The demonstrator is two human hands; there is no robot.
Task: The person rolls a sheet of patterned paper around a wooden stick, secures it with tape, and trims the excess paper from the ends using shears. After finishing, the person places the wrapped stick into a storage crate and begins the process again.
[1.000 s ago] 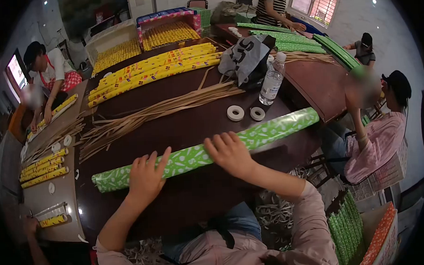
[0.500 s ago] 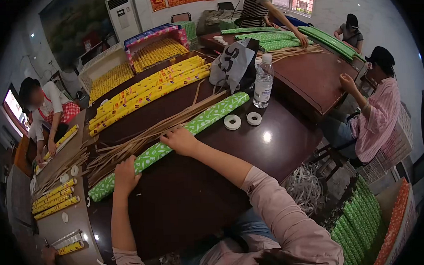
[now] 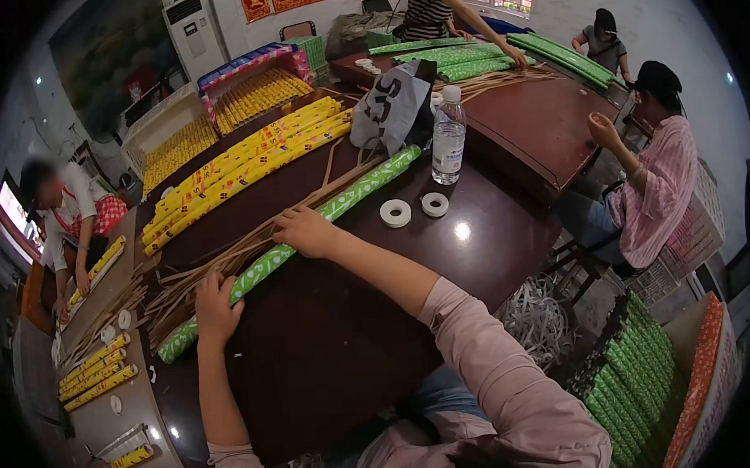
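A long roll of green wrapping paper (image 3: 350, 198) with a white print lies diagonally on the dark table. My left hand (image 3: 217, 308) is curled over it near its lower end. Higher up, my right hand (image 3: 305, 232) has its fingers bent over the same roll. Thin brown paper strips (image 3: 199, 273) are spread along its far side, partly beneath it. Two white tape rolls (image 3: 396, 214) and a clear water bottle (image 3: 449, 143) stand right of the roll's upper end.
Yellow wrapping paper rolls (image 3: 247, 174) lie beyond the strips, with a grey bag (image 3: 390, 108) beside them. Crates of yellow rolls (image 3: 262, 98) stand behind. Co-workers sit or stand at neighbouring tables. Bundled green rolls (image 3: 637, 381) and paper scraps (image 3: 536, 321) are at lower right.
The green paper has become a narrower roll under my hands. Both hands still rest on it, their fingers curled slightly differently. The whole view has shifted a little.
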